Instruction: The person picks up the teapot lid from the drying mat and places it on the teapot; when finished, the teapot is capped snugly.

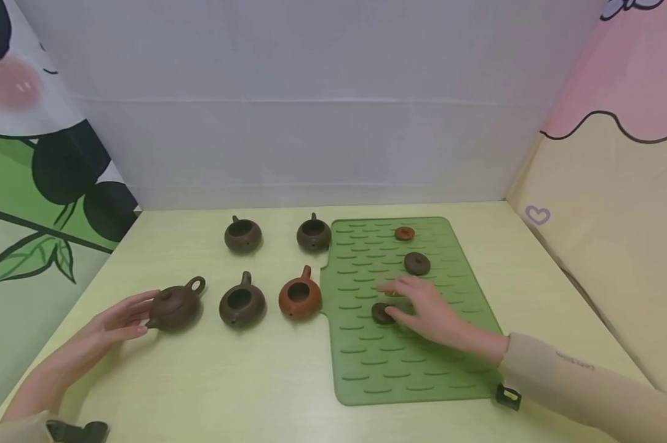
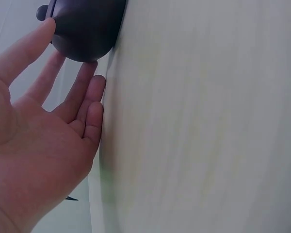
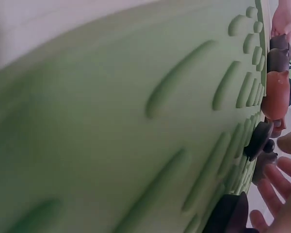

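Observation:
On the left, my left hand (image 1: 114, 323) rests against a dark brown lidded teapot (image 1: 175, 307). Its thumb touches by the spout and its fingertips touch the body (image 2: 89, 29), with the fingers fairly straight. Over a green mat (image 1: 361, 369), my right hand (image 1: 427, 311) spreads its thumb and fingers about a small dark lid (image 1: 382, 314). The right wrist view shows the fingers apart from that lid (image 3: 258, 141). A second dark lid (image 1: 417, 263) and a reddish lid (image 1: 404, 233) lie farther back on the mat.
Lidless teapots stand between the hands: a dark one (image 1: 243, 237) and another dark one (image 1: 314, 235) behind, a dark one (image 1: 243, 314) and a reddish one (image 1: 300, 311) in front. A grey-white wall (image 1: 311, 147) backs the table.

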{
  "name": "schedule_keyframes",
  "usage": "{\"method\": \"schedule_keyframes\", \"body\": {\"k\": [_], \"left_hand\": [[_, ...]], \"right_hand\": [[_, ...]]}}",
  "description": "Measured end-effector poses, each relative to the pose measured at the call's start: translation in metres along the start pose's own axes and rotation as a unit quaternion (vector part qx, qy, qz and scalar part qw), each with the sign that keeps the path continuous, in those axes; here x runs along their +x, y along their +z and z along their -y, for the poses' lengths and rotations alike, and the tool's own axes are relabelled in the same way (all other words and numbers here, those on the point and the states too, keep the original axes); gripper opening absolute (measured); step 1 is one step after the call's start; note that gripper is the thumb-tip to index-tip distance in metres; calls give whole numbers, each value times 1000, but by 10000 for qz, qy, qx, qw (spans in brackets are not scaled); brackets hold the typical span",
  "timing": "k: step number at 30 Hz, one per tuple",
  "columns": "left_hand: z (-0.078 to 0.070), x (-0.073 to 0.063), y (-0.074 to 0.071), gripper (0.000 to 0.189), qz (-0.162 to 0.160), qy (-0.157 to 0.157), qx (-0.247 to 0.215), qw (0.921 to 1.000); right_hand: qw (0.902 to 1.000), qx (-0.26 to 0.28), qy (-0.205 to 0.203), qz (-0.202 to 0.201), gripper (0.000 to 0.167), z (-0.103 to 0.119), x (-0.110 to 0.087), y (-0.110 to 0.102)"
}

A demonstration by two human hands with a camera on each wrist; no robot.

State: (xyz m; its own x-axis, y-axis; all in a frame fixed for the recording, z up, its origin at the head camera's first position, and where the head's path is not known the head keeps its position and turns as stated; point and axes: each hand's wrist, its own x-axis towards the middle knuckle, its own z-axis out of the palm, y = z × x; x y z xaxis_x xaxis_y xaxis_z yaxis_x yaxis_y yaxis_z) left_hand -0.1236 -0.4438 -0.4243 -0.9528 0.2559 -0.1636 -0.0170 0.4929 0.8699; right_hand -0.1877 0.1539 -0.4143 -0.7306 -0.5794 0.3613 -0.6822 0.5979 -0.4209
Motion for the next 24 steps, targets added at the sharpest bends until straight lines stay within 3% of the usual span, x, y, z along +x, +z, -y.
{"method": "schedule_keyframes", "body": {"k": [8, 17, 21, 24], "left_hand": [[2, 0, 0, 61, 7, 93, -71, 9999], [-2, -1, 1, 61, 36, 65, -18, 10000], [-1, 0, 1, 61, 30, 256, 44, 9997], [-6, -3, 1, 62, -147, 389, 117, 9991]], "right_hand": [[9982, -401, 386, 242, 26, 0, -2, 4], [9978, -364, 442, 341, 22, -2, -1, 4], [9977, -259, 467, 414, 20, -3, 0, 3], [9977, -190, 467, 455, 20, -3, 0, 2]]}}
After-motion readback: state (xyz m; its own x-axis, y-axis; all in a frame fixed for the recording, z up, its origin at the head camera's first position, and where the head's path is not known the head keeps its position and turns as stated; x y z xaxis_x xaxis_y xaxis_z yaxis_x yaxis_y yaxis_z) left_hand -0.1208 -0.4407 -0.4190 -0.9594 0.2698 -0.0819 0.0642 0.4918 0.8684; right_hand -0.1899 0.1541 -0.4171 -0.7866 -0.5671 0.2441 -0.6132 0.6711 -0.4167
